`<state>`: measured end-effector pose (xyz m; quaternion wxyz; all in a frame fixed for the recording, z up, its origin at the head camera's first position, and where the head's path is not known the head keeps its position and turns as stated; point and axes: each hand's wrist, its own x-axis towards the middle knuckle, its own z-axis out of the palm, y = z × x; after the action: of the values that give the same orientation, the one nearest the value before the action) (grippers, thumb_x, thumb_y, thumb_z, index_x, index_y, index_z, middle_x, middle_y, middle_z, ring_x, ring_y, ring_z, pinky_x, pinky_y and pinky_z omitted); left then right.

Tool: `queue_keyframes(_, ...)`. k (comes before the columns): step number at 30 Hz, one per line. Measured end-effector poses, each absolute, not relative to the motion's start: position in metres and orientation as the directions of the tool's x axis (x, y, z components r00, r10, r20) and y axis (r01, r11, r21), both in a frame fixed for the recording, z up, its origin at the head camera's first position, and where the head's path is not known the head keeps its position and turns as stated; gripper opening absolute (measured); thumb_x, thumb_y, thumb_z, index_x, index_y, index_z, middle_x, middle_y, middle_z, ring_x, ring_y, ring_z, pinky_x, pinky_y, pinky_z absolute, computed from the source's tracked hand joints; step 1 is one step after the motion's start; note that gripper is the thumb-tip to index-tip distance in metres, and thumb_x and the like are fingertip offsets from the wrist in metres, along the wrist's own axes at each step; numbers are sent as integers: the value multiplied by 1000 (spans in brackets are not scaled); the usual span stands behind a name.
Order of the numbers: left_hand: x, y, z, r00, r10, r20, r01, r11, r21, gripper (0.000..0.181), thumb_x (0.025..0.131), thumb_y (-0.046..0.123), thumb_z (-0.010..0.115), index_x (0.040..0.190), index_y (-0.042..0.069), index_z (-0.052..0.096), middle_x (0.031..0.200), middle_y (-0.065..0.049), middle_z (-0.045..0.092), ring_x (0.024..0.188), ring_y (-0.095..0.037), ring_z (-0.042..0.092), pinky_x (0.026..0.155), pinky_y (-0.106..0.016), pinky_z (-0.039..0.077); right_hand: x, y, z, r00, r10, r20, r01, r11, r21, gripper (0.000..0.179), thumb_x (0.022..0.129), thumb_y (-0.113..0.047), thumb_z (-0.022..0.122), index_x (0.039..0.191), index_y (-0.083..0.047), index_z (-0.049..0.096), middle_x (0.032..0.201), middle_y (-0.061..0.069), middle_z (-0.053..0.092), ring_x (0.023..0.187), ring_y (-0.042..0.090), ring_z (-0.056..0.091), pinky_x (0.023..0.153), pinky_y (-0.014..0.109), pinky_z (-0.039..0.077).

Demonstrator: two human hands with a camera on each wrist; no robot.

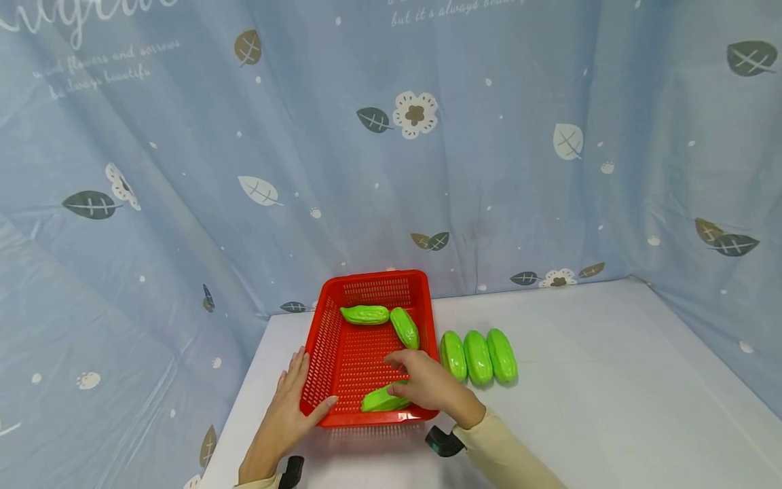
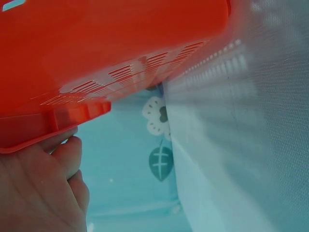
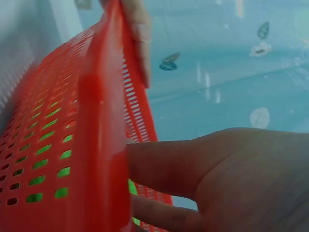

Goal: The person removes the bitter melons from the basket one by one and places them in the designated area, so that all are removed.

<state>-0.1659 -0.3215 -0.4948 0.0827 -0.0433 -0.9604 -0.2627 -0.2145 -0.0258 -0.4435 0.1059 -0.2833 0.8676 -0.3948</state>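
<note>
A red plastic basket (image 1: 369,358) with slotted walls stands on the table. My left hand (image 1: 285,412) rests along its left rim, fingers straight and thumb over the near corner. Inside, near the front wall, lies a bright green, ridged, gourd-like vegetable (image 1: 381,399). My right hand (image 1: 430,386) reaches over the right wall, its thumb at this vegetable and its other fingers spread apart from the thumb. Two more such vegetables, one crosswise (image 1: 365,314) and one slanted (image 1: 405,328), lie towards the back. In the right wrist view the basket wall (image 3: 104,145) hides the fingertips.
Three similar green vegetables (image 1: 478,358) lie side by side on the white table (image 1: 580,380), right of the basket. A blue patterned curtain (image 1: 476,183) hangs behind the table and along its sides. Dark straps with devices (image 1: 444,441) sit at both wrists.
</note>
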Motion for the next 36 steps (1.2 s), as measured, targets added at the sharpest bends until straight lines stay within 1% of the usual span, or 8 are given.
queue_keyframes(6, -165, -322, -495, -982, 38, 184, 127, 857, 500, 105, 90, 53, 71, 165, 3, 19, 176, -12, 11, 162, -39, 12, 125, -70, 18, -213, -35, -445, -818, -575, 21, -453, 620, -641, 51, 85, -10, 83, 133, -3, 66, 129, 10, 71, 120, 27, 67, 101, 43, 57)
queue_keyframes(12, -165, -322, -495, -980, 42, 197, 137, 856, 499, 104, 90, 53, 71, 165, 2, 19, 176, -13, 12, 162, -40, 12, 124, -70, 18, -213, -44, -449, -831, -555, -36, -434, 688, -582, 50, 81, -3, 82, 129, -5, 71, 127, 9, 72, 114, 20, 66, 104, 41, 56)
queue_keyframes(17, -165, -321, -495, -979, 39, 200, 135, 860, 492, 104, 89, 53, 72, 165, 3, 20, 176, -12, 13, 162, -39, 14, 124, -70, 19, -212, -47, -453, -833, -552, -43, -443, 711, -546, 47, 79, -4, 83, 125, -7, 73, 123, 7, 74, 113, 19, 66, 105, 39, 55)
queue_keyframes(22, -165, -321, -494, -979, 37, 203, 135, 859, 494, 104, 90, 52, 72, 165, 4, 19, 176, -11, 12, 162, -38, 13, 125, -70, 19, -212, -49, -454, -840, -541, -44, -443, 730, -521, 39, 80, -5, 82, 119, -8, 76, 117, 5, 74, 104, 16, 66, 101, 39, 56)
queue_keyframes(29, -165, -321, -496, -975, 39, 217, 143, 863, 485, 104, 89, 53, 72, 164, 2, 21, 176, -12, 14, 160, -42, 17, 124, -70, 20, -213, -51, -456, -841, -540, -40, -447, 734, -511, 31, 78, -5, 84, 109, -11, 80, 106, 0, 76, 90, 11, 61, 87, 34, 57)
queue_keyframes(36, -167, -323, -498, -982, 29, 188, 121, 859, 498, 106, 88, 53, 73, 165, 3, 19, 176, -10, 11, 162, -40, 14, 125, -69, 18, -213, -49, -458, -825, -566, 17, -489, 698, -523, 24, 83, -9, 83, 107, -12, 82, 104, -2, 77, 93, 10, 64, 87, 34, 58)
